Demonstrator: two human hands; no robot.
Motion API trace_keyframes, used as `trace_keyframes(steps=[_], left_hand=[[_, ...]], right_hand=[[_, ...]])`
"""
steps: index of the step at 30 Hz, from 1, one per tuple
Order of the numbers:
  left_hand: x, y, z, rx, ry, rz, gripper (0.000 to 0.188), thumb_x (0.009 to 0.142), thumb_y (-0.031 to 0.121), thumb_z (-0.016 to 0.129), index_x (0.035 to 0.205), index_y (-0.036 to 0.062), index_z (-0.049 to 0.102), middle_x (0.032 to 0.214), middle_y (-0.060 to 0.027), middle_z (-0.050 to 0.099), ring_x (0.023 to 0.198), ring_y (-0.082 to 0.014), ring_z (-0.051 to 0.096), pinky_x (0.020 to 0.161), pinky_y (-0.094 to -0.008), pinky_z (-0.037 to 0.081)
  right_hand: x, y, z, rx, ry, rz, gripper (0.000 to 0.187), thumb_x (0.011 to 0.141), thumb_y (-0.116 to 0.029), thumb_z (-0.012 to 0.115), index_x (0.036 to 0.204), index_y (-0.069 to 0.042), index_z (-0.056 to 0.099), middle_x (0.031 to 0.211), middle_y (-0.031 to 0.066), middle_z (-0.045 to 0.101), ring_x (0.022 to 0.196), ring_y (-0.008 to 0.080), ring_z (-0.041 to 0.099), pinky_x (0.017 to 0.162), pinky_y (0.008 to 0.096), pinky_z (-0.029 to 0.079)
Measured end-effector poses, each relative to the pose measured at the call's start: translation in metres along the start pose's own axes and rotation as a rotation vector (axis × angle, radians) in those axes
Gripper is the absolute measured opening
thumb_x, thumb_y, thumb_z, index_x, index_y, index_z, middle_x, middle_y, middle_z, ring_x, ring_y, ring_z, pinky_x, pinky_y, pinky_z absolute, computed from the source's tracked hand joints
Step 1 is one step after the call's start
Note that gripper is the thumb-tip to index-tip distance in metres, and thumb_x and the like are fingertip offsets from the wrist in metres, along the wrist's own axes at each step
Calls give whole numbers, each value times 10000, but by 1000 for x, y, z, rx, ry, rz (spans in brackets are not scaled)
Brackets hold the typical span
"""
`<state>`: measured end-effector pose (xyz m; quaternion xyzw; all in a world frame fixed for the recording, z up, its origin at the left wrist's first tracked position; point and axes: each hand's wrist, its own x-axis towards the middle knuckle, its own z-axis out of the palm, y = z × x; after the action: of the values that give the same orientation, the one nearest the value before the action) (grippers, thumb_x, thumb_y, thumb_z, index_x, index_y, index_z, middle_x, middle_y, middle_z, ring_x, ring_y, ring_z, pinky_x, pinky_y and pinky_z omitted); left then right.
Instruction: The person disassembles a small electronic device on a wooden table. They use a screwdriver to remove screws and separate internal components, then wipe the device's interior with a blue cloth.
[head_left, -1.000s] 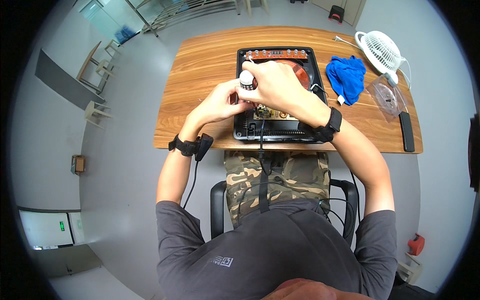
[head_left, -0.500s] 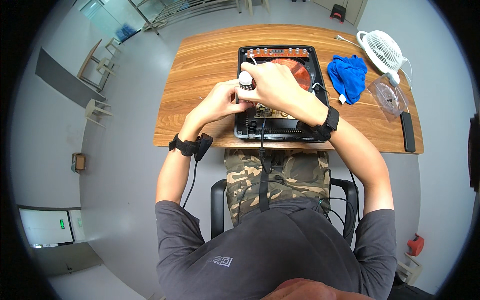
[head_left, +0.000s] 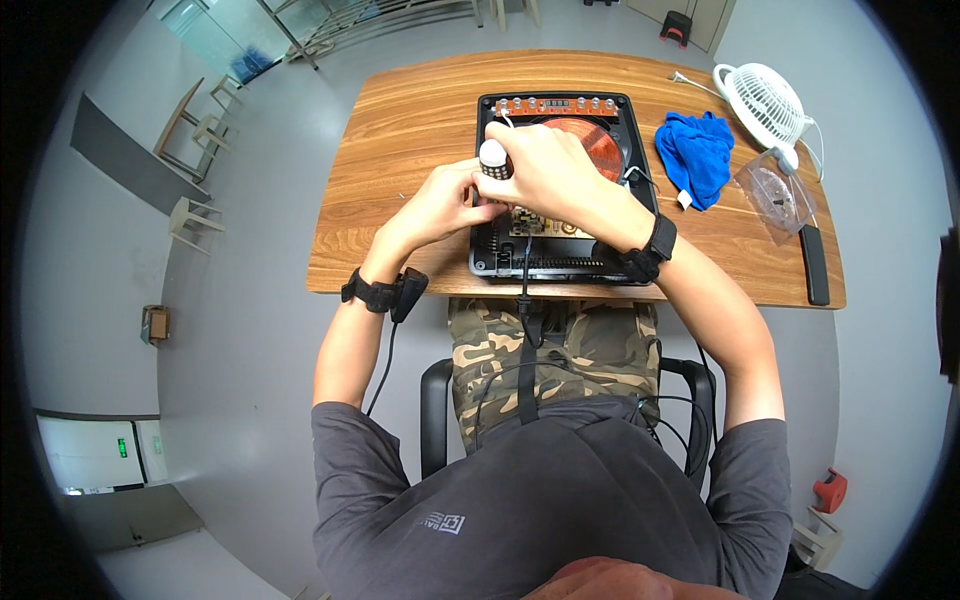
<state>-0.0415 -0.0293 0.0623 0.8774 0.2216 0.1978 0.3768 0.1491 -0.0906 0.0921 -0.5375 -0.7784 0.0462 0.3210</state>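
Observation:
An opened induction cooker with a black casing lies on the wooden table in front of me. Inside it are a round copper coil, an orange control strip and a circuit board. My right hand is closed round a screwdriver with a white-topped, dark patterned handle, held upright over the casing's left side. Beside it, my left hand has its fingers pinched together low by the tool. The screwdriver's shaft and tip, and whatever the left fingertips grip, are hidden by the hands.
To the right on the table lie a blue cloth, a white fan, a clear plastic container and a black bar-shaped object. A black cable hangs over the near edge from the casing.
Both hands keep the same grip and place. The screwdriver handle has turned or tipped very slightly, showing more of its patterned band.

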Motion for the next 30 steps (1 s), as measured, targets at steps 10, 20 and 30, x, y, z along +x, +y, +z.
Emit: trace_keyframes(steps=[10, 20, 30], left_hand=[[0, 1, 12, 72, 132, -43, 310, 773, 148, 830, 946, 7, 614, 840, -109, 672, 756, -212, 639, 710, -346, 519], [1, -10, 16, -20, 171, -53, 300, 780, 163, 843, 926, 14, 627, 820, -88, 674, 756, -151, 634, 703, -323, 512], [4, -3, 23, 64, 197, -141, 285, 756, 187, 862, 871, 0, 680, 730, -53, 650, 669, -140, 600, 660, -299, 508]], right_hand=[[0, -12, -13, -141, -22, -58, 456, 878, -429, 681, 991, -2, 570, 794, 204, 692, 748, 381, 699, 638, 454, 554], [11, -4, -9, -202, -136, -71, 359, 880, -345, 656, 987, -11, 581, 763, 209, 686, 730, 380, 698, 648, 468, 548], [23, -5, -30, -259, -299, -122, 437, 869, -442, 640, 966, -16, 621, 796, 215, 699, 790, 399, 705, 702, 472, 562]])
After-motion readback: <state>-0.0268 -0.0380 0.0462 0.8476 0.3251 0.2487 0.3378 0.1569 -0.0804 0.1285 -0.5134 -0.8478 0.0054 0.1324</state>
